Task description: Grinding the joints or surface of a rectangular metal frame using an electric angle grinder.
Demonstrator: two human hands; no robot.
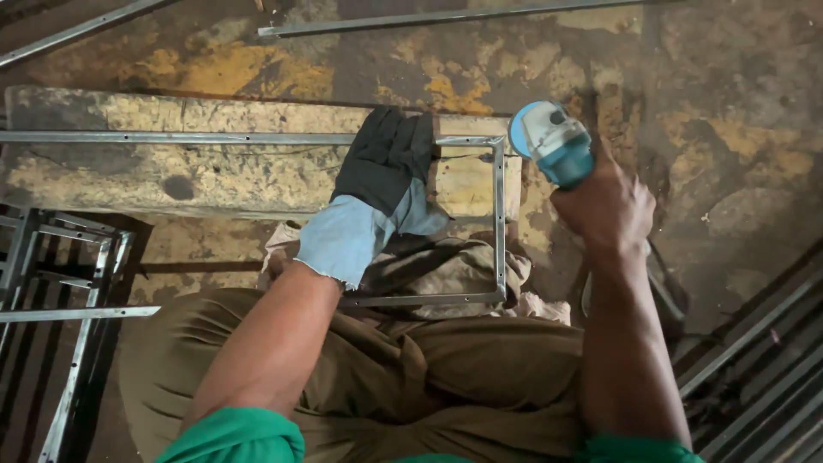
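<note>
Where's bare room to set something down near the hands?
Free: wooden beam left of the gloved left hand; floor right of the grinder held in the right hand. Crowded: metal frame over the lap, rods lower right, rack lower left.

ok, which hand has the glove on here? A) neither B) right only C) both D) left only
D: the left hand wears a black and pale blue glove and presses on the metal frame lying across the wooden block, while the bare right hand grips the blue angle grinder.
</note>
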